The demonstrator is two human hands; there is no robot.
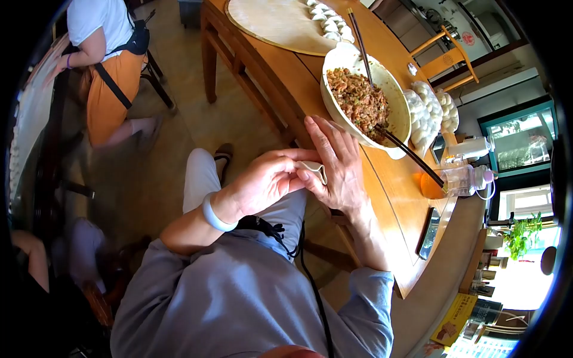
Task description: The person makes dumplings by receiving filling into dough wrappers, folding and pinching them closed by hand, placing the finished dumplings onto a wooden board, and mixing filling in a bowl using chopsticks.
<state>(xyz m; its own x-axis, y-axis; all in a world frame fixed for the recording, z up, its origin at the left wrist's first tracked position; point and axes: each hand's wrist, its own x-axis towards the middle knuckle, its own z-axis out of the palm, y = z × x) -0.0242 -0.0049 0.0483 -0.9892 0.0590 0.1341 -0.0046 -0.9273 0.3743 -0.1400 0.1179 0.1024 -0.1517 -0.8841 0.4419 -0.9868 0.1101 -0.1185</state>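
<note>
Dough wrapper (320,170) held between left hand (262,180) and right hand (338,156).
We note both hands together, clamped on the folded wrapper, beside the worktop (387,191); near the right hand stands a pale bowl (401,107) of meat filling (357,100), chopsticks (410,156) in it.

I see wrapper (314,169) between left hand (270,179) and right hand (338,158); bowl (399,106) on desk (382,191) ahead; dumplings (331,25) on board (271,25) behind bowl; bags (425,113) right.
</note>
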